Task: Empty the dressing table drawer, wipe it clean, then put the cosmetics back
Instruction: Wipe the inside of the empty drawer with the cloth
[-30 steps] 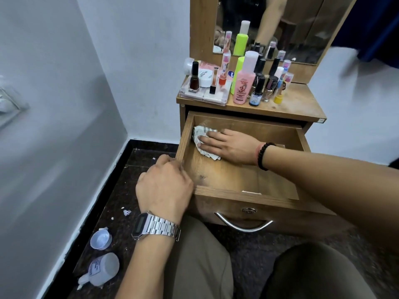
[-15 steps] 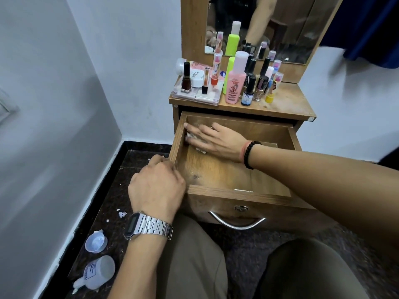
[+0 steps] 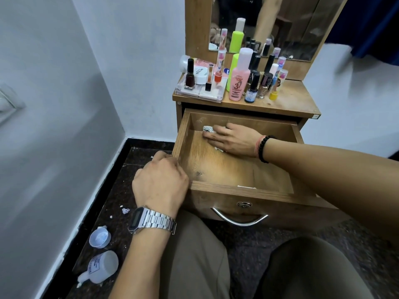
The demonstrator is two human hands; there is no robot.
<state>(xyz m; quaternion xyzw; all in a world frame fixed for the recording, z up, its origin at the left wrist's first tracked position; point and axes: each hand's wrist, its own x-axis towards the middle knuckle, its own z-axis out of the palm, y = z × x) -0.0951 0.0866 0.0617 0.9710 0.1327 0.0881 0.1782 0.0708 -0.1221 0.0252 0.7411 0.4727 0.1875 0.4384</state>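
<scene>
The wooden drawer (image 3: 224,165) is pulled out and holds only a crumpled wipe (image 3: 208,129) at its back left. My right hand (image 3: 232,138) lies flat on the wipe with straight fingers, pressing it onto the drawer floor near the back wall. My left hand (image 3: 160,184), with a metal watch on the wrist, grips the drawer's left front corner. The cosmetics stand on the dressing table top (image 3: 289,100): a pink bottle (image 3: 238,80), nail polish bottles (image 3: 251,87), a green bottle (image 3: 233,67) and a clear tray (image 3: 200,93) with small items.
A mirror (image 3: 280,24) rises behind the cosmetics. On the dark floor to the left lie a white plastic bottle (image 3: 101,266) on its side and its loose cap (image 3: 99,236). A white wall corner closes the left side. My knees are below the drawer front with its metal handle (image 3: 239,220).
My right hand slid the wipe from the drawer's left side toward the back wall and a little rightward. My left hand kept its grip on the drawer corner.
</scene>
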